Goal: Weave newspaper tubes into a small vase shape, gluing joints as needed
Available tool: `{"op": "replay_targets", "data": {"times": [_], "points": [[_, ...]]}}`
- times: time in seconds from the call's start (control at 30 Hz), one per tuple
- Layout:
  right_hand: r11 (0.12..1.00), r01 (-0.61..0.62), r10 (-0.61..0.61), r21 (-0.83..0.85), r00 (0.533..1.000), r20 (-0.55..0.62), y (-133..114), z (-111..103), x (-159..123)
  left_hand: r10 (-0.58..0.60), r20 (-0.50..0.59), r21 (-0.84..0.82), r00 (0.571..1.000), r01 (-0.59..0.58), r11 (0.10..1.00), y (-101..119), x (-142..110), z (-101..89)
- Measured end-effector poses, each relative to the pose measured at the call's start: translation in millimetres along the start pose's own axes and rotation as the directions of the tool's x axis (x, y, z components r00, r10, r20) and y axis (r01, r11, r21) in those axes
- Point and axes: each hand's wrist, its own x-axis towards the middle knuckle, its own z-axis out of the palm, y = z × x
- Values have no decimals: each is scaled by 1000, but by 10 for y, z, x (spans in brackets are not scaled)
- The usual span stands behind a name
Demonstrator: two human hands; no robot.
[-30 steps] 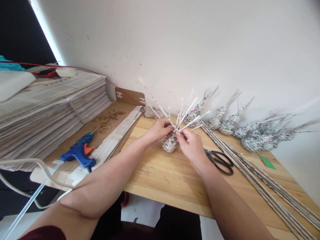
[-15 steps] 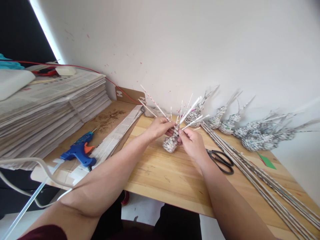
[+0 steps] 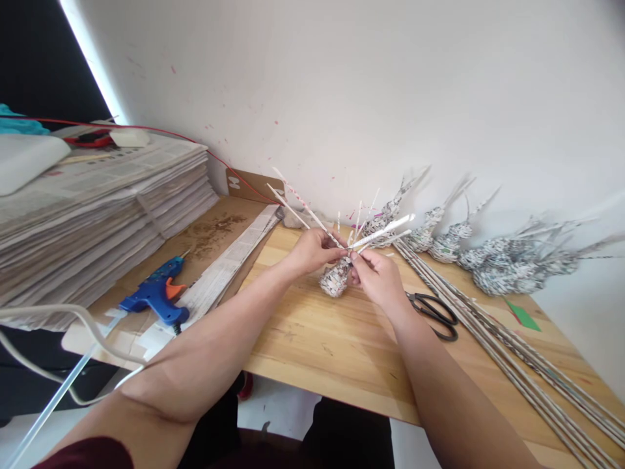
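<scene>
Between my hands is a small woven piece of rolled newspaper point(image 3: 334, 280), with a rounded bottom and several paper tubes point(image 3: 383, 231) fanning out of its top. My left hand point(image 3: 316, 251) is closed around the upper part, fingers pinching at the base of the tubes. From the other side my right hand point(image 3: 375, 275) pinches the neck and the lower ends of the tubes. The fingertips partly cover the weave there. The rounded bottom hangs at or just over the wooden table point(image 3: 312, 339); I cannot tell whether it touches.
Several similar woven pieces point(image 3: 449, 241) stand along the wall. Scissors point(image 3: 434, 314) and long paper tubes point(image 3: 493, 339) lie to the right. On the left are a blue glue gun point(image 3: 156, 293), newspaper strips point(image 3: 229, 257), a tall newspaper stack point(image 3: 97, 215) and a white cable point(image 3: 83, 319).
The thick white tubes have swung lower and to the right. Both hands stay at the neck of the woven piece, their fingers slightly shifted.
</scene>
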Motion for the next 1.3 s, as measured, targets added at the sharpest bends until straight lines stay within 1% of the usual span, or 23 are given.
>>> {"op": "replay_targets", "data": {"times": [0.1, 0.2, 0.33, 0.47, 0.57, 0.67, 0.77, 0.9, 1.1, 1.3], "points": [[994, 72, -79, -82, 993, -83, -7, -17, 5, 18, 8, -1, 1000, -18, 1000, -2, 10, 10], [995, 90, -94, -39, 986, -135, -16, -28, 17, 27, 10, 11, 1000, -27, 1000, -12, 18, 18], [994, 86, -72, 73, 981, -178, -35, -15, 22, 69, 18, 56, 997, -70, 996, -41, 19, 26], [978, 54, -13, 201, 980, -198, -63, 24, 16, 91, 27, 75, 995, -93, 993, -52, 14, 21], [957, 30, 28, 289, 981, -193, -67, 47, 23, 106, 16, 46, 994, -107, 993, -46, 9, 19], [942, 4, 67, 334, 978, -199, -46, 57, 36, 98, 14, -24, 995, -97, 995, -35, 4, 24], [942, -11, 84, 337, 976, -202, -16, 63, 44, 71, 33, -58, 997, -69, 996, -29, 0, 23], [950, -32, 92, 311, 979, -181, -4, 67, 41, 35, 77, -36, 996, -32, 999, -40, 1, 5], [965, -11, 57, 262, 984, -170, -27, 61, 29, 45, 79, -23, 996, -43, 999, -58, 13, -9], [978, -14, 47, 210, 988, -150, 5, 64, 36, 32, 112, 3, 993, -32, 999, -36, 9, -23]]}}
